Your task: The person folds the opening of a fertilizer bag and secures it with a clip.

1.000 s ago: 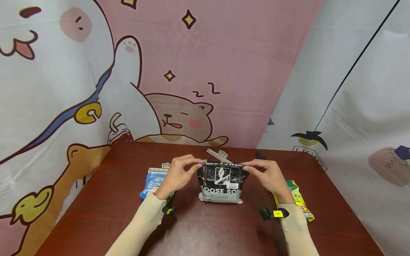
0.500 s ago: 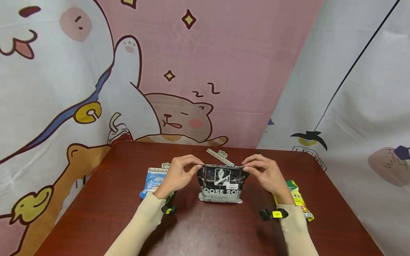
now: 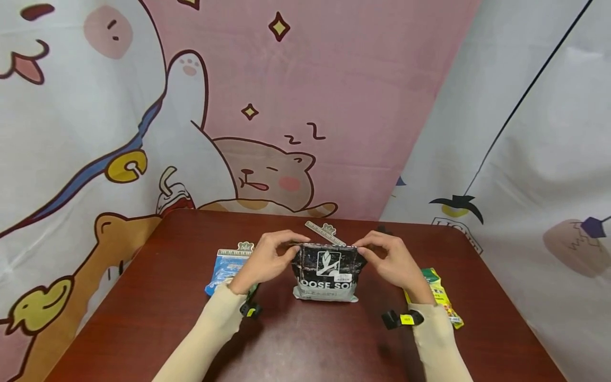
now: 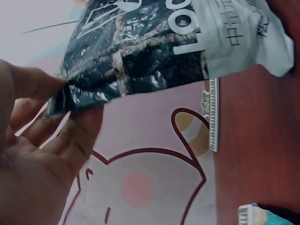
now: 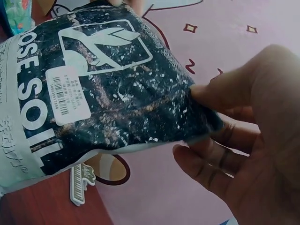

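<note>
A black and pale grey bag of soil [image 3: 328,268] stands upright on the table between both hands. The left hand [image 3: 269,258] pinches its top left corner; in the left wrist view the thumb of that hand [image 4: 44,140] lies on the black film with fingers behind. The right hand [image 3: 392,261] pinches the top right corner, and the right wrist view shows this hand [image 5: 253,126] with its thumb on the front of the bag [image 5: 117,89]. Behind the bag lies a ruler-patterned clip [image 3: 324,232], touched by neither hand.
A blue packet [image 3: 224,271] with a similar clip [image 3: 236,250] on its top edge lies left, partly behind the left wrist. At right a yellow and green packet [image 3: 441,297] lies partly under the right forearm. A printed cloth [image 3: 334,106] hangs behind the table [image 3: 305,339].
The top edge of the bag is folded lower than a second ago, when more lettering showed. Both hands keep their pinch at the corners, with small finger shifts. The head view has shifted slightly.
</note>
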Demonstrator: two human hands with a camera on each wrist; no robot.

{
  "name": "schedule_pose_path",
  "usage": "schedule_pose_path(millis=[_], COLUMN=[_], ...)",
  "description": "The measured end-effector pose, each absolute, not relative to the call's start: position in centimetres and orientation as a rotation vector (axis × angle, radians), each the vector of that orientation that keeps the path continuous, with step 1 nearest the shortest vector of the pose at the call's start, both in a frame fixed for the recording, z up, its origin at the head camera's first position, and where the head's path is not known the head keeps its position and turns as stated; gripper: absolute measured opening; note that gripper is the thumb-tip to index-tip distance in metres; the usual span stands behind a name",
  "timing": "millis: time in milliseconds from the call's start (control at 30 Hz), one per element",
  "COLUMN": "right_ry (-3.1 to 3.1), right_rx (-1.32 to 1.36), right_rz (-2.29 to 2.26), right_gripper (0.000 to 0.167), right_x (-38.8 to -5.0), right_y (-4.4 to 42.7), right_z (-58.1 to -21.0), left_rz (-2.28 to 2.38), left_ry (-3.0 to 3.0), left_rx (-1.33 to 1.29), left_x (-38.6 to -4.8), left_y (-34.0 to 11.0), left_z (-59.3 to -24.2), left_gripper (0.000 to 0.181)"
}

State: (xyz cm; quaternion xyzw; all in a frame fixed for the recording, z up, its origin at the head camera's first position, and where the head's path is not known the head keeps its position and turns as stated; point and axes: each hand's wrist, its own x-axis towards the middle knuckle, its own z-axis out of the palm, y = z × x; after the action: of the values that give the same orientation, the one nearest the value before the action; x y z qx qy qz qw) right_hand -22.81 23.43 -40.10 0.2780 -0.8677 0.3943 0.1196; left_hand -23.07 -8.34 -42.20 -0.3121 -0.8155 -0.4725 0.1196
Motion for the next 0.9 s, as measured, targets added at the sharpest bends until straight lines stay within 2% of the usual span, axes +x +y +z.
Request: schedule_pose_path(millis=[400, 733, 900], right_ry=[-2.615, -2.514, -2.470], right_rx=[0.929, 1.006, 1.000], right_rz=[0.908, 0.925, 0.974], right_gripper=[0.015, 0.004, 0.007], right_x=[-23.2, -23.3, -23.3], right_y=[20.5, 18.9, 18.8], right_z=[-38.8, -38.7, -38.9], left_rz=[-0.898, -0.857, -0.873], left_ry=[-2.530, -2.455, -2.389], left_rx=[-0.947, -0.933, -0.912], left_x=[-23.3, -23.2, -23.4], left_y=[-5.0, -3.5, -3.4], left_z=[-39.9, -39.7, -40.1], left_gripper=[0.018, 0.010, 0.008])
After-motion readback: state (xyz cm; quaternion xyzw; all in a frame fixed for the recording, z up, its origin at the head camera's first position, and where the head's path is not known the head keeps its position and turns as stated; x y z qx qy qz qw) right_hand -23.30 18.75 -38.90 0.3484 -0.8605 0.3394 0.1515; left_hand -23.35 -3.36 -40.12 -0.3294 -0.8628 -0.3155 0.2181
